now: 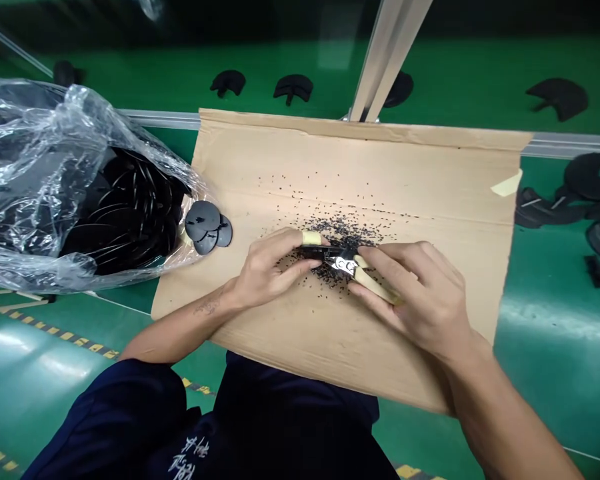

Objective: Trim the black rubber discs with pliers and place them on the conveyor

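This is a factory workshop, a production area rather than anywhere domestic. My cardboard sheet [360, 160] is the landmark: beyond it, an aluminium extrusion rail [160, 119] runs across a glossy green surface [330, 73] with black moulded parts [293, 88] lying on it. Left of the sheet sits a clear plastic bag [30, 200] packed with similar black parts in bulk. Nearer me and left of the sheet, yellow-and-black hazard tape [65, 337] marks the green. Below the sheet, my navy work uniform [280, 400] shows printed lettering.
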### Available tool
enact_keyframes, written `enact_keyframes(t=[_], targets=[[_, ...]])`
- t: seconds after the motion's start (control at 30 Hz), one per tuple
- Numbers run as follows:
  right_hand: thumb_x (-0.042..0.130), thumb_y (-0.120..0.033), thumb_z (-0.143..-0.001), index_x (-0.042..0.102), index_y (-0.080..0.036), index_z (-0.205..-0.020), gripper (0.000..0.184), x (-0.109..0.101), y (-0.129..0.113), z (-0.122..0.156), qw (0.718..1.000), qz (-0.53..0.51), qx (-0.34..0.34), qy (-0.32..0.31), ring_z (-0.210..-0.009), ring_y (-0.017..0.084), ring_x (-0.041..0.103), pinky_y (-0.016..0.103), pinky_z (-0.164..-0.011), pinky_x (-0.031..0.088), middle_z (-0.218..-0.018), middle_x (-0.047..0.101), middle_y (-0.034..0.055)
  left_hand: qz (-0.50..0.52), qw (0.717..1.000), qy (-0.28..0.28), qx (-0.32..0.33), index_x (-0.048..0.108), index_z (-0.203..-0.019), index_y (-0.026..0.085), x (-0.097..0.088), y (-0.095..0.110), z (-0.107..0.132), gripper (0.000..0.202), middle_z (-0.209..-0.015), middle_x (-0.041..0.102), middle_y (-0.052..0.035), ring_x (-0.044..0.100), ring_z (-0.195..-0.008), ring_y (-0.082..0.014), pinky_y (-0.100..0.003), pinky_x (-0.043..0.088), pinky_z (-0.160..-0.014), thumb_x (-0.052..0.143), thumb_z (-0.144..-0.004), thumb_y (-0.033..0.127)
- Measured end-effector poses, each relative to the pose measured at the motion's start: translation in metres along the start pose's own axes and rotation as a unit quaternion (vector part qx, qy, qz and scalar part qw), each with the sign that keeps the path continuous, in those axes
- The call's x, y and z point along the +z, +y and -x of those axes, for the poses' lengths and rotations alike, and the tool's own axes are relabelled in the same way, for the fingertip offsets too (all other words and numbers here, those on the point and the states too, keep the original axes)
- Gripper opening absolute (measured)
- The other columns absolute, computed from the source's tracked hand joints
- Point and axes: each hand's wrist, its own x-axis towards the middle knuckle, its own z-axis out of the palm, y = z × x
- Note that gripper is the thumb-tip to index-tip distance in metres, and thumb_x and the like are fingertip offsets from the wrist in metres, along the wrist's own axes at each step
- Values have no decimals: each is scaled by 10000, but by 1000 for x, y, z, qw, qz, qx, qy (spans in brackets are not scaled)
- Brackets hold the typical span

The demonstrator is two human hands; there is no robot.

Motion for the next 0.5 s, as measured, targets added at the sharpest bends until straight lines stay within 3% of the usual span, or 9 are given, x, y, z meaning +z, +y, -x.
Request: enact_keyframes(t=[0.13, 0.33, 0.5], targets=[[659, -355, -955, 641, -234, -1264, 332, -4, 0, 0, 1000, -1, 2, 12, -817, 220, 641, 353, -691, 510, -999, 723, 90, 35, 999, -30, -27, 765, -1089, 221, -2, 1, -1, 299, -1069, 777, -55, 721, -981, -208, -372, 566, -987, 827, -800, 261], [669, -330, -952, 667, -226, -1201, 270, -6, -1, 0, 1000, -4, -2, -8, -800, 214, 654, 345, -690, 534, -966, 736, 81, 28, 997, -75, 19, 751, -1135, 239, -4, 1, -2, 288, -1121, 770, -48, 715, -1045, -196, -340, 551, -1000, 778, -849, 215], [671, -332, -953, 680, -219, -1176, 250, -5, -1, 1, 1000, -14, 13, -19, -792, 200, 672, 335, -684, 551, -951, 746, 71, 37, 997, -66, -15, 760, -1095, 223, -4, 0, -1, 296, -1098, 771, -57, 713, -1037, -210, -351, 550, -1000, 818, -805, 247]])
